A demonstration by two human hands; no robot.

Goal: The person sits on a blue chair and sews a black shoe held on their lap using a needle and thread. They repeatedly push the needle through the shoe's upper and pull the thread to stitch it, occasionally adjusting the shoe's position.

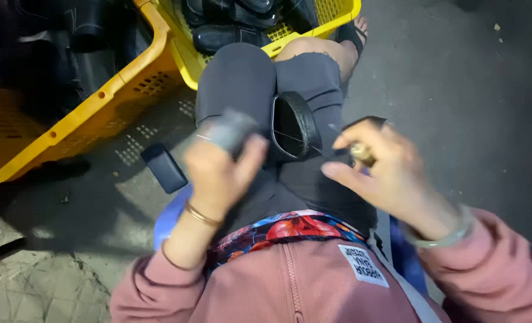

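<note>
She's seated low, knees up, both hands busy over her lap. The left hand (218,164) is curled shut round a grey lump (233,128), blurred, so I can't tell what it is; thumb on the near side, fingers wrapped over the top. Just beside that fist, on the thigh, sits a black ring-shaped part (296,125) with a ribbed rim, its opening facing up, thin threads crossing it. The right hand (380,167) is on the ring's other side, fingertips pinched together on a small brassy piece (360,154); a dark strip (368,121) pokes out above the knuckles. The ring lies between the two grips, close to both; whether either hand touches it, I can't tell.

Outward from the left fist, a dark flat block (164,167) lies on the floor. Further out stand two yellow crates (68,125), (314,33), both holding black parts.
</note>
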